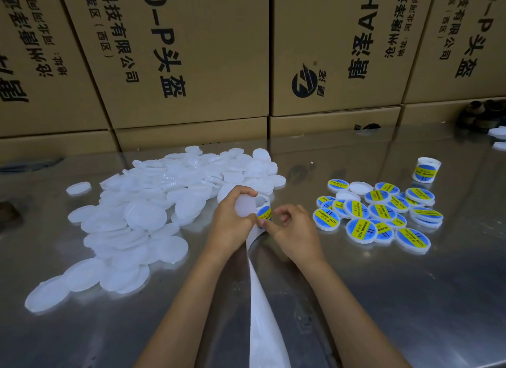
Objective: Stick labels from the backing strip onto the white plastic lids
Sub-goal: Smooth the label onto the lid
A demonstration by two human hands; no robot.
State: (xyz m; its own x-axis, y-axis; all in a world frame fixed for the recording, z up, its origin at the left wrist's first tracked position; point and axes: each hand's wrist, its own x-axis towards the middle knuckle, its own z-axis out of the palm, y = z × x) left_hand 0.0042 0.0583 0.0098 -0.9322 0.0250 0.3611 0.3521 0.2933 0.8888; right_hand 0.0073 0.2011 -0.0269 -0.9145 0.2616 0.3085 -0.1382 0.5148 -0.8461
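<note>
1. Head view, only one there is: the left hand (232, 217) has its fingers curled round a blank white lid (244, 206) and what looks like the label roll (263, 207) tucked just behind it, both held up off the steel table (383, 285).
2. The right hand (294, 230) sits just beside it, fingers loosely curled, thumb and forefinger tip at the edge of a blue-and-yellow label (265, 213) on the roll. Looks like a pinch, but I can't tell if the label's lifted yet.
3. The empty backing strip (260, 299) trails down from the roll, between the forearms, off the bottom of the frame.
4. Left of the hands: a big sprawl of unlabelled lids (142, 217) on the table. Right: the finished labelled lids (380, 214), clustered and overlapping, with a couple of plain white ones mixed in.
5. A second label roll (426, 170) stands upright behind the finished batch. Printed cardboard boxes (191, 52) wall off the far edge of the table.
6. My read: we're at the peel step, plenty of lids left to go.
7. Next move needs the label peeled clean off the strip, centred on the held lid, pressed flat without creases, then the lid goes right.
</note>
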